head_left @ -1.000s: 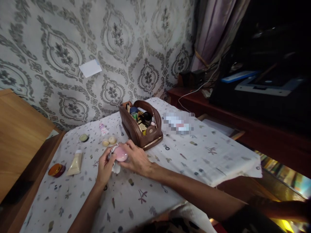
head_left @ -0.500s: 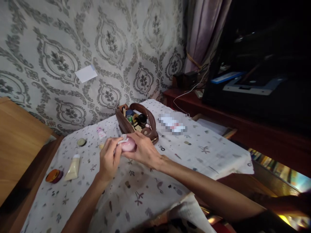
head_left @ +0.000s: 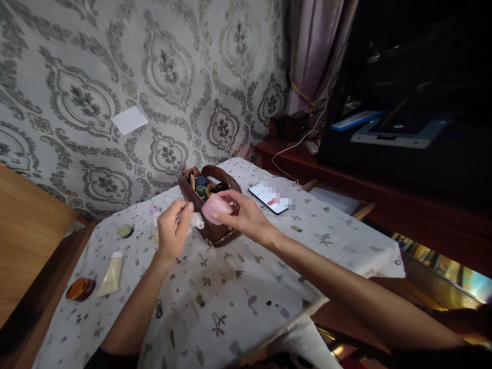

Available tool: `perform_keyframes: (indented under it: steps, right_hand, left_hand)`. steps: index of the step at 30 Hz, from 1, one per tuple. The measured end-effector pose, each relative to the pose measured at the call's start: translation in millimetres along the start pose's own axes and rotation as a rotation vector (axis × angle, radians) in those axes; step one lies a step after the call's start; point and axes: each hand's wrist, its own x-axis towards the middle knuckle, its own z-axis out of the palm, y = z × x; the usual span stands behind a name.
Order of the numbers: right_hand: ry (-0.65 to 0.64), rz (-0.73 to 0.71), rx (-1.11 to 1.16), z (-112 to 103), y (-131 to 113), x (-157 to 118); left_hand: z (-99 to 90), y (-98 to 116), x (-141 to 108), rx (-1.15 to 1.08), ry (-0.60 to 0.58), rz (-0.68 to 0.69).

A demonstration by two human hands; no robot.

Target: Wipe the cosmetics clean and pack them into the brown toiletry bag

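My right hand point(head_left: 248, 218) grips a rounded, glossy pink container point(head_left: 216, 208) in front of the open brown cosmetics bag point(head_left: 209, 225). What kind of container it is, I cannot make out. Beside it on the left, my left hand point(head_left: 172, 225) is closed on a crumpled white tissue point(head_left: 197, 220), whose loose end sticks out towards the pink container. Small cosmetics, among them a green-capped jar point(head_left: 201, 192), fill the bag. A small pink-and-white tube point(head_left: 154, 212) lies behind my left hand, partly covered by it.
On the left of the patterned cloth point(head_left: 215, 287) are a cream tube point(head_left: 110, 274), an orange-lidded jar point(head_left: 80, 289) and a small pale round jar point(head_left: 125, 230). A lit phone point(head_left: 269, 197) lies right of the bag. A dark screen point(head_left: 403, 92) stands at the right.
My hands have moved apart. The right hand has carried the pink container right and up, over the bag's edge, while the left hand has drawn the tissue off it.
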Motion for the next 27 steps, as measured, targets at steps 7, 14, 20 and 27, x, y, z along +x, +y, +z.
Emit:
perform_keyframes:
  steps: [7, 14, 20, 27]
  right_hand:
    - [0.087, -0.075, -0.059, -31.1, 0.8, 40.1]
    - [0.101, -0.270, -0.484, -36.4, 12.1, 86.2]
    - [-0.033, -0.322, -0.736, -23.2, 8.7, 109.9]
    - [-0.173, -0.309, -1.050, -12.2, 5.4, 122.0]
  left_hand:
    - [19.1, -14.8, 33.9, 0.567, -0.314, 0.111]
    - [18.2, -10.9, 41.4, 0.734, -0.478, 0.060]
    - [17.7, -13.4, 49.1, 0.765, -0.540, 0.061]
    - [18.4, -2.0, 51.5, 0.857, -0.621, 0.030]
